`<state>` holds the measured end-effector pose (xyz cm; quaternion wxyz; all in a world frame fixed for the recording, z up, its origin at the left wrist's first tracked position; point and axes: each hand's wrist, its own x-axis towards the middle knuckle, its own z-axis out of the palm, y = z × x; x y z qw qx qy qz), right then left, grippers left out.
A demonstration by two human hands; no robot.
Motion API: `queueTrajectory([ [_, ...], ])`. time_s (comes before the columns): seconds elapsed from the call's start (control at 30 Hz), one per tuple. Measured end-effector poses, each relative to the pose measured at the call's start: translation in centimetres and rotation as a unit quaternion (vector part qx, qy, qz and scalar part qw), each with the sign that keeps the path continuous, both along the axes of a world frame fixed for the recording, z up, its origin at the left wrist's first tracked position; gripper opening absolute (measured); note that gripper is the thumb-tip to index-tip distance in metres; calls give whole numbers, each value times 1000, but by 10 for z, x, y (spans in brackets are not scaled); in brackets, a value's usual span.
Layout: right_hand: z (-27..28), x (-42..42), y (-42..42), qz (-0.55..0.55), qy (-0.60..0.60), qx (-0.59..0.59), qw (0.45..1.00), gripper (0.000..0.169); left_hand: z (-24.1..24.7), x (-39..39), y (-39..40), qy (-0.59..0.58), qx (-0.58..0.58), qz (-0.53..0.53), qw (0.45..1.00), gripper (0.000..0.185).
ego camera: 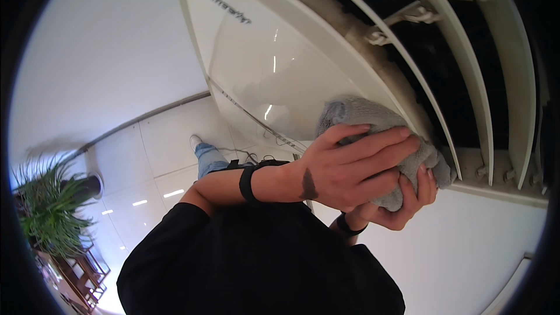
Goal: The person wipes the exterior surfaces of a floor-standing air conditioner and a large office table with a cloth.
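Note:
A grey towel-like cloth is bunched up against the lower edge of a slatted vent on a glossy white appliance housing, which looks like a floor-standing air conditioner. My left hand lies over the cloth with its fingers curled on it. Below and partly behind it, my right hand grips the cloth's lower side, thumb and part of the palm hidden. Long curved white louvre slats run beside the cloth, with small pale clips between them and a dark opening behind.
A white wall stands to the left, above a tiled floor. A cable runs near my foot. At the far left are a potted grassy plant and a brown wooden stand.

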<state>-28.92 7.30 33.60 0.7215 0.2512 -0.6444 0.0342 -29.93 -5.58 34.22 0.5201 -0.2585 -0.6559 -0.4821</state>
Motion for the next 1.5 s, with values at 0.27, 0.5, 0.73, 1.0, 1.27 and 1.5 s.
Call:
queueTrajectory([
  [0.27, 2, 11, -46, -45, -129, -94, 986, 35, 7, -16, -47, 2, -23, -33, 999, 19],
  [0.5, 21, -16, -139, -5, -239, -148, 960, 29, 5, -59, -126, 2, -67, -60, 996, 18],
  [0.73, 36, -54, -224, -49, -346, -86, 933, 33, 1, -114, -214, -15, -94, -86, 992, 19],
  [1.0, 32, -84, -251, -26, -320, -69, 945, 27, 2, -134, -246, -31, -80, -122, 989, 24],
  [1.27, 33, -65, -212, -27, -291, -46, 955, 29, 5, -113, -200, 20, -88, -18, 996, 15],
  [1.5, 30, -11, -149, -40, -305, -82, 948, 23, 5, -63, -144, 7, -148, -60, 987, 23],
])
